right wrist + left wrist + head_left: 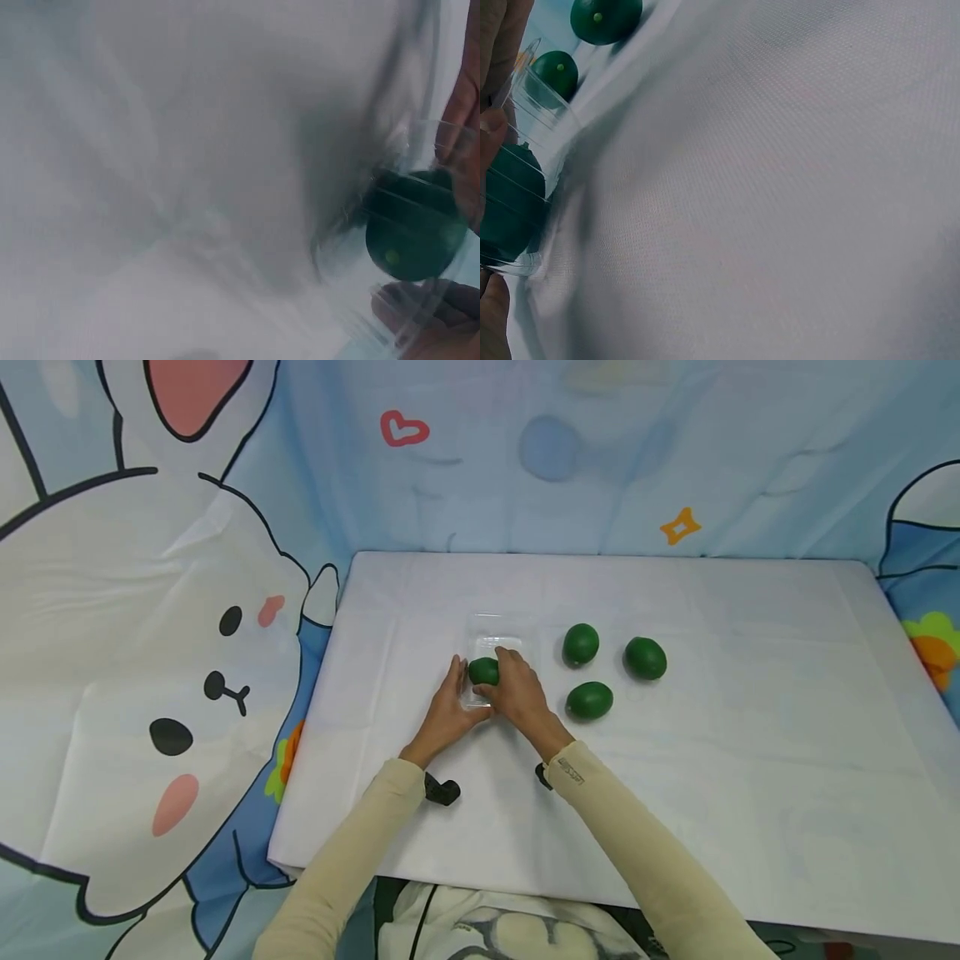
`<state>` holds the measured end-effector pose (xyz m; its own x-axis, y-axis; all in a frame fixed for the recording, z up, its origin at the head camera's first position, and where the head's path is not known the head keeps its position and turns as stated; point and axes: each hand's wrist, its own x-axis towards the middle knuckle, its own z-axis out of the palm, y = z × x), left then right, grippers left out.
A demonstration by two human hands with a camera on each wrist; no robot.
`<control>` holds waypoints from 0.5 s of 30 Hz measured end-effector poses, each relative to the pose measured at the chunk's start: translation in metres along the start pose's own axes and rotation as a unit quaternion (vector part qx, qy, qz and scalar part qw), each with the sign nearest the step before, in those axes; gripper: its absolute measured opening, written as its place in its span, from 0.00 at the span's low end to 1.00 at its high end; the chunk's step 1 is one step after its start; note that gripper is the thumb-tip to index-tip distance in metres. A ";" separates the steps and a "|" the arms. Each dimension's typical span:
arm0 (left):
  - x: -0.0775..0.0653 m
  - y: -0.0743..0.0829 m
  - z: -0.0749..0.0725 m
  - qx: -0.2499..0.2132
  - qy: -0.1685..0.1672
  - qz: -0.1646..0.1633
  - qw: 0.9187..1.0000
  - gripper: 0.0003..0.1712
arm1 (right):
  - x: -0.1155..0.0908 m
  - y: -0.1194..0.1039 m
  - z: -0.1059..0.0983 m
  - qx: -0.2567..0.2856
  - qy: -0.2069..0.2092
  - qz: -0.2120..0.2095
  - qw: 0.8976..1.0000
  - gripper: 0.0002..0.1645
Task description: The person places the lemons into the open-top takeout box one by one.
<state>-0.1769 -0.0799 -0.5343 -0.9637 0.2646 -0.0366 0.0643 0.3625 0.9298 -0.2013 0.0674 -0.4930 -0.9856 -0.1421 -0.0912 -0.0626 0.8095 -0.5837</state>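
Observation:
A clear plastic container (501, 628) stands on the white-covered table, left of the middle. Inside it lies a green lime (483, 672), seen through the clear wall in the right wrist view. My left hand (448, 712) holds the container's left side, with the thumb at the near edge. My right hand (522, 695) comes over from the right, its thumb and fingers curled round the lime. Its palm hides part of the container. In the left wrist view the lime (514, 202) shows through the plastic, between fingers at the frame's edge.
Three more limes lie right of the container: one at the back (581, 644), one farther right (645, 658) and one nearer (589, 701). The white table (750, 760) stretches off to the right. Behind and to the left hangs a printed blue cloth (480, 502).

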 end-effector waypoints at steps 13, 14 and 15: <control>-0.001 0.003 0.002 -0.002 0.003 -0.015 1.000 0.67 | -0.033 0.058 -0.072 0.023 0.004 -0.067 0.997 0.47; -0.001 0.003 0.002 -0.003 0.003 -0.017 1.000 0.67 | -0.036 0.066 -0.078 0.022 0.005 -0.067 0.997 0.47; -0.001 0.002 0.003 -0.002 0.003 -0.018 1.000 0.68 | -0.040 0.074 -0.083 0.025 0.007 -0.065 0.998 0.47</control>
<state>-0.1749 -0.0771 -0.5332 -0.9668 0.2464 -0.0678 0.0288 0.3685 0.9292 -0.1799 0.1800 -0.4655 -0.9716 -0.2365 -0.0010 -0.1832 0.7553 -0.6293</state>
